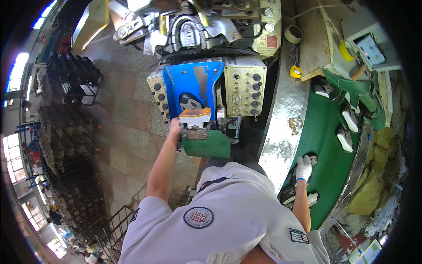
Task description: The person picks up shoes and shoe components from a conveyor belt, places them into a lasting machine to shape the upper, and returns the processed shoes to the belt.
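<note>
My left hand [174,129], bare, is at the left side of a block with an orange top and white front [195,118], mounted above a green curved plate [205,144]; its fingers are mostly hidden there. Just beyond the block, a dark shoe part with light patches [190,102] lies in a blue metal tray [176,75] on the machine. Out to the right, my right hand [303,169] in a white glove is closed over a dark shoe [313,159] on a green conveyor belt [324,132]. The glove covers much of that shoe.
Metal machinery [189,35] rises ahead, with a knobbed control panel [245,88] below it. A worn metal ledge [283,127] separates me from the belt, where several shoes [344,139] lie. A tape roll [293,34] sits at the ledge's far end. Loaded racks [66,119] stand left.
</note>
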`<state>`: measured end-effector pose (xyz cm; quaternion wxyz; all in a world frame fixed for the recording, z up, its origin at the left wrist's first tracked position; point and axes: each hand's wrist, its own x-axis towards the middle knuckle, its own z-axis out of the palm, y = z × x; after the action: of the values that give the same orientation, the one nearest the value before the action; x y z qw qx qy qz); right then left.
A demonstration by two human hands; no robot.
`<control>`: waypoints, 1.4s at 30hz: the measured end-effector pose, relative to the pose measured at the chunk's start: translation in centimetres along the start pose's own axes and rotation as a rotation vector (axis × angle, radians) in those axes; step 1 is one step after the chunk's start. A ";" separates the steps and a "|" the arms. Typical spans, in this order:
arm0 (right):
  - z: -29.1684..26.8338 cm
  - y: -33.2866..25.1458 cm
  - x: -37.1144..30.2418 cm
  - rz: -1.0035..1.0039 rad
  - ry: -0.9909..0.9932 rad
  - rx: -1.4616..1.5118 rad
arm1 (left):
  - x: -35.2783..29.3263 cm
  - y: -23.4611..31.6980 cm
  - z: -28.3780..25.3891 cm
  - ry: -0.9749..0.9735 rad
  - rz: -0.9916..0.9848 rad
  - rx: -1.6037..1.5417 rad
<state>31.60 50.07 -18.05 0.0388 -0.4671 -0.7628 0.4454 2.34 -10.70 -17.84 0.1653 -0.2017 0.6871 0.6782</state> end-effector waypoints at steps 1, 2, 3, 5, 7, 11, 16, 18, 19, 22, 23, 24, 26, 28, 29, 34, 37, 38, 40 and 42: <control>1.8 -2.6 -1.4 -0.007 -0.045 -0.086 | -0.1 -1.4 1.2 -0.053 0.064 -0.006; 3.4 -5.9 -3.2 0.012 -0.126 -0.019 | -0.6 -2.9 2.3 -0.066 0.114 0.038; 4.5 -7.7 -4.4 -0.014 -0.152 -0.105 | -0.6 -4.3 3.5 -0.038 0.143 0.151; 6.3 -10.0 -5.9 -0.069 -0.195 -0.199 | 0.5 -6.6 4.4 0.081 0.116 0.490; 7.9 -11.1 -7.0 -0.078 -0.218 -0.153 | 1.8 -7.2 3.4 0.103 0.055 0.669; 10.1 -16.8 -8.5 -0.052 -0.282 0.037 | 2.0 -5.6 0.0 0.015 0.080 0.525; 13.0 -24.2 -9.8 -0.277 -0.291 0.230 | -1.4 3.1 -3.9 -0.109 0.050 0.150; 14.2 -28.3 -11.3 -0.358 -0.381 0.319 | -3.3 8.6 -5.6 -0.140 0.123 0.203; 14.9 -31.1 -12.8 -0.367 -0.412 0.343 | -4.1 10.9 -6.5 -0.141 0.162 0.196; 16.4 -37.0 -17.0 -0.433 -0.490 0.379 | -7.1 19.3 -8.2 -0.142 0.216 0.211; 16.8 -38.5 -18.3 -0.473 -0.517 0.348 | -7.3 20.4 -9.1 -0.158 0.318 0.167; 17.2 -40.0 -19.6 -0.515 -0.537 0.317 | -7.4 21.7 -9.8 -0.180 0.422 0.122; 17.9 -41.9 -21.2 -0.578 -0.578 0.231 | -8.7 25.8 -9.4 -0.233 0.440 0.097; 18.3 -44.7 -24.1 -0.786 -0.619 0.170 | -9.5 27.7 -8.8 -0.311 0.466 0.043; 18.3 -46.8 -25.6 -0.924 -0.627 0.062 | -9.4 27.3 -8.9 -0.363 0.476 -0.013; 17.5 -49.2 -26.5 -1.043 -0.604 0.122 | -11.3 27.0 -1.8 -0.491 0.644 -0.489; 15.3 -46.9 -25.2 -1.082 -0.323 -0.040 | -12.2 31.2 2.0 -0.536 0.714 -0.525; 15.3 -44.9 -24.2 -1.104 -0.211 -0.092 | -12.8 32.3 3.4 -0.444 0.579 -0.538; 14.7 -41.8 -23.0 -1.110 -0.093 -0.174 | -13.6 33.5 5.5 -0.302 0.376 -0.378; 14.1 -39.5 -21.9 -1.155 0.024 -0.184 | -13.0 31.6 7.9 -0.501 0.449 -0.534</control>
<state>10.38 18.04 9.60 0.2432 0.0178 -0.9289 0.2786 -2.60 -2.13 15.84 0.1170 0.0880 0.4528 0.8795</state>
